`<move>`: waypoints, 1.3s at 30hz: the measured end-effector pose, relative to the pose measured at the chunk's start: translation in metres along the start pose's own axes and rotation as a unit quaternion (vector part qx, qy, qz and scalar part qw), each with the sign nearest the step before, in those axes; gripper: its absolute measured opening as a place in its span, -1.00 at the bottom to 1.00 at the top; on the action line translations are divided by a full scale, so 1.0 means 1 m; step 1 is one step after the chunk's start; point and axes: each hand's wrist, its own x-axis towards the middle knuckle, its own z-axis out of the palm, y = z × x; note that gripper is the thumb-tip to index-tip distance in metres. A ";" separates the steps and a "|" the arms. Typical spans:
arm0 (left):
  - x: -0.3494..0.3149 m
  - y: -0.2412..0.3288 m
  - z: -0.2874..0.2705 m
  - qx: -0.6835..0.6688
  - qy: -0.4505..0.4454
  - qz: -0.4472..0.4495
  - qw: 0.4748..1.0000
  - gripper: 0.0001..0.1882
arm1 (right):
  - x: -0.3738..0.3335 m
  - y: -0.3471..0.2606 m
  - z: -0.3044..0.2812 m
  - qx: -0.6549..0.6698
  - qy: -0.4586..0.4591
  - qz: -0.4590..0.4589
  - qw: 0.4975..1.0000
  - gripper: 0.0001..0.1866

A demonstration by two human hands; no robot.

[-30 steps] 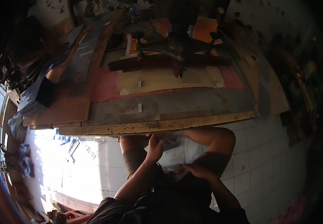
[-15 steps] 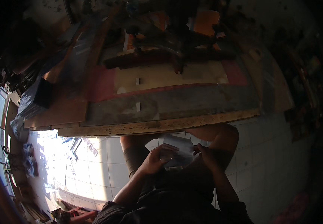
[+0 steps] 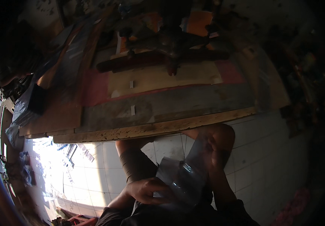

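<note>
A clear plastic bag (image 3: 183,179) stretches slantwise over my lap, with bright glints along its folds. My left hand (image 3: 149,190) has its fingers closed on the lower left part of the bag. Farther up and to the right, by my knee, my right hand (image 3: 214,150) grips the bag's other end. That hand is dark and somewhat blurred, so its single fingers are hard to make out. Whether anything lies inside the bag cannot be seen.
Ahead stands a worktable (image 3: 147,129) with a worn wooden front edge. On it are a dark metal press-like frame (image 3: 162,58), a yellowish board (image 3: 162,77) on red material, and two small pale pieces (image 3: 133,110). A plastic-wrapped stack (image 3: 27,103) sits at left.
The plastic bag has been spread out longer. My right hand has moved up and away, while my left hand has dropped toward my lap. The view has shifted slightly.
</note>
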 end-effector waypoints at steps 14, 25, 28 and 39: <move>-0.014 -0.035 -0.004 0.063 0.053 -0.118 0.990 -0.81 | -0.073 -0.124 0.120 -0.433 0.115 -0.717 0.534 -0.25; -0.026 -0.087 0.020 0.011 0.202 -0.235 0.951 -0.65 | 0.071 -0.165 0.107 -0.793 0.045 -0.499 0.348 -0.42; -0.025 -0.087 0.016 0.003 0.190 -0.251 0.949 -0.65 | 0.088 -0.184 0.137 -0.799 0.015 -0.360 0.482 -0.41; -0.020 -0.085 0.016 -0.018 0.206 -0.293 0.933 -0.65 | 0.119 -0.186 0.135 -0.761 0.029 -0.475 0.441 -0.52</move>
